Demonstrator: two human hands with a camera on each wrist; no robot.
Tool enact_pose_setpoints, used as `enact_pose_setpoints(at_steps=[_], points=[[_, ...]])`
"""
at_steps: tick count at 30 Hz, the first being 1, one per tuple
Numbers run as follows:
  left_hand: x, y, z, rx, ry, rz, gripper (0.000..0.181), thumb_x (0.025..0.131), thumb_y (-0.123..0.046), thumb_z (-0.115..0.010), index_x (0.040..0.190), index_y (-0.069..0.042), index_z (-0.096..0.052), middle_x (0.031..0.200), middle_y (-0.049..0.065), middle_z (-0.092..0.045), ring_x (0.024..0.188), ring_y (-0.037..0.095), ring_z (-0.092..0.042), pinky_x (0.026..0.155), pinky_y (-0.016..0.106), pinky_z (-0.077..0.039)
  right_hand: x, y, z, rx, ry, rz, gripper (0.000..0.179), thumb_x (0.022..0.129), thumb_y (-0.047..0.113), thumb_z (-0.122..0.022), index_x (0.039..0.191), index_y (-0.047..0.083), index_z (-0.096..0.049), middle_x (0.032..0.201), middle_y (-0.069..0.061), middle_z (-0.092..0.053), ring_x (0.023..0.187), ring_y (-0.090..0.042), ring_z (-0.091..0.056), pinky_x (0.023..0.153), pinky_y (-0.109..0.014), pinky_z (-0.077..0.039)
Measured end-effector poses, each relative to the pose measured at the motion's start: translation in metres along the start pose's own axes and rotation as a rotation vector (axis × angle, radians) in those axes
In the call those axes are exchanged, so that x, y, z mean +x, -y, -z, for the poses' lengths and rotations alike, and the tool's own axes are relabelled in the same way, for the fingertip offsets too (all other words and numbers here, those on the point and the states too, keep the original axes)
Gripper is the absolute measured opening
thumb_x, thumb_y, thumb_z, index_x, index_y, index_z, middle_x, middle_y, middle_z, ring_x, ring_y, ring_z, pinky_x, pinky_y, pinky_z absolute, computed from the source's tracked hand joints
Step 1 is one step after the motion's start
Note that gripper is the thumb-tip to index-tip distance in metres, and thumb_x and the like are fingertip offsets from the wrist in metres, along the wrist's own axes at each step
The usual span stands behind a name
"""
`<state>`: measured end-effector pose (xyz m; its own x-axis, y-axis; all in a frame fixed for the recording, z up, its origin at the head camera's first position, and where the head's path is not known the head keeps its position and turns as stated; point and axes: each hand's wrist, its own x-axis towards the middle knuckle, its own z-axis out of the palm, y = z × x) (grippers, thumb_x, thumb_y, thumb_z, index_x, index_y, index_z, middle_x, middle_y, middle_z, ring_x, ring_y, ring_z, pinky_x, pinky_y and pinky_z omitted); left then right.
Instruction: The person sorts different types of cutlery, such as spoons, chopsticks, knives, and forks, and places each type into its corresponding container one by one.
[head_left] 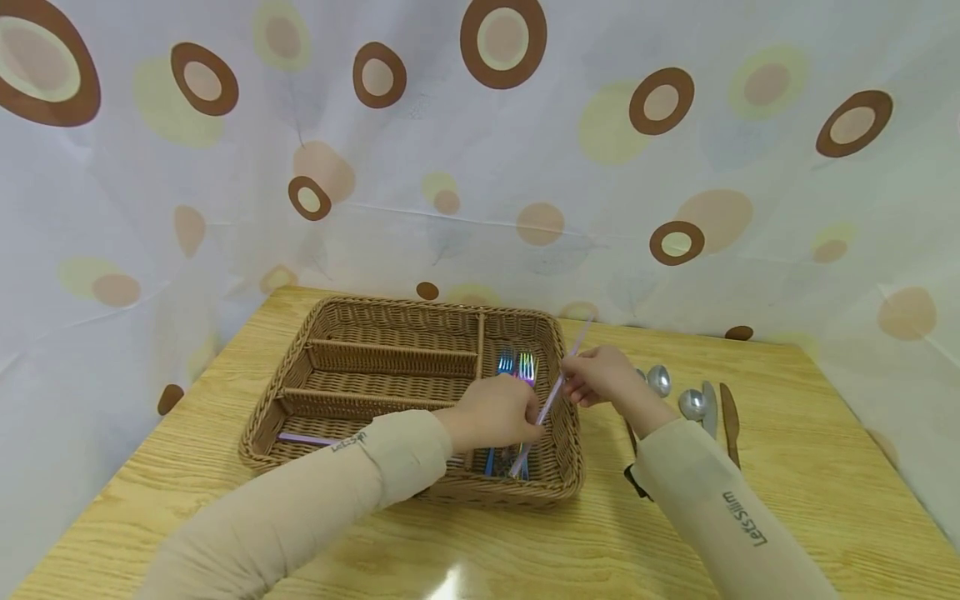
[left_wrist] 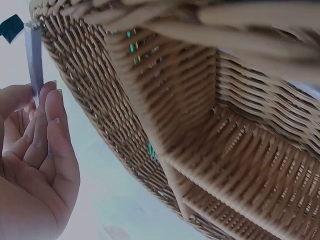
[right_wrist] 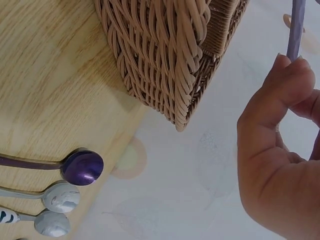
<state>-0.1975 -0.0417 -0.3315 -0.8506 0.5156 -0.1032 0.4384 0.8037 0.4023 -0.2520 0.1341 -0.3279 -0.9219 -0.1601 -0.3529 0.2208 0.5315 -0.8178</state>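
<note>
A long, thin, light-purple straw (head_left: 552, 398) slants over the right compartment of a brown wicker basket (head_left: 251, 429). My left hand (head_left: 498, 410) pinches it near its lower part, between thumb and fingertips, as the left wrist view also shows. Higher up, beside the basket's right rim, my right hand (head_left: 600, 377) pinches the same straw. In the right wrist view the straw (right_wrist: 296, 30) rises from the fingertips. Several forks (head_left: 527, 367) with blue and rainbow sheen lie in the right compartment, partly hidden by my left hand. Another purple straw (head_left: 307, 438) lies in the front-left compartment.
Right of the basket, spoons (head_left: 692, 404) and knives (head_left: 729, 417) lie on the wooden table (head_left: 480, 550), partly behind my right forearm. A purple spoon (right_wrist: 82, 167) shows among them. A patterned cloth (head_left: 450, 167) hangs behind the table.
</note>
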Motion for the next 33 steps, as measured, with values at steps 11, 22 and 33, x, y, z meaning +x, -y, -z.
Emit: enact_pose_setpoints(at_steps=[11, 22, 33], points=[[-0.017, 0.034, 0.024, 0.088, -0.059, 0.012, 0.014, 0.089, -0.023, -0.064, 0.084, -0.014, -0.074, 0.077, -0.003, -0.069, 0.062, 0.007, -0.059, 0.051, 0.022, -0.048, -0.004, 0.002, 0.004, 0.004, 0.015, 0.014, 0.075, 0.090, 0.058, -0.049, 0.118, -0.012, -0.052, 0.066, -0.001, -0.065, 0.052, -0.006, -0.058, 0.056, -0.023, -0.052], [-0.044, 0.085, 0.044, 0.225, -0.058, 0.029, 0.010, 0.088, -0.025, -0.066, 0.083, -0.018, -0.071, 0.078, -0.005, -0.067, 0.067, 0.008, -0.059, 0.059, 0.027, -0.049, -0.010, 0.002, 0.013, -0.056, -0.001, 0.051, 0.086, 0.090, 0.067, -0.036, 0.119, -0.012, -0.052, 0.069, -0.002, -0.066, 0.055, -0.008, -0.059, 0.058, -0.026, -0.053], [-0.081, 0.135, 0.049, 0.231, 0.014, 0.021, 0.005, 0.084, -0.022, -0.069, 0.081, -0.018, -0.069, 0.077, -0.007, -0.066, 0.068, 0.006, -0.058, 0.062, 0.027, -0.050, -0.016, -0.031, 0.060, -0.006, 0.000, -0.014, 0.103, 0.085, 0.076, -0.016, 0.125, -0.015, -0.043, 0.065, 0.004, -0.062, 0.055, -0.008, -0.058, 0.058, -0.026, -0.051]])
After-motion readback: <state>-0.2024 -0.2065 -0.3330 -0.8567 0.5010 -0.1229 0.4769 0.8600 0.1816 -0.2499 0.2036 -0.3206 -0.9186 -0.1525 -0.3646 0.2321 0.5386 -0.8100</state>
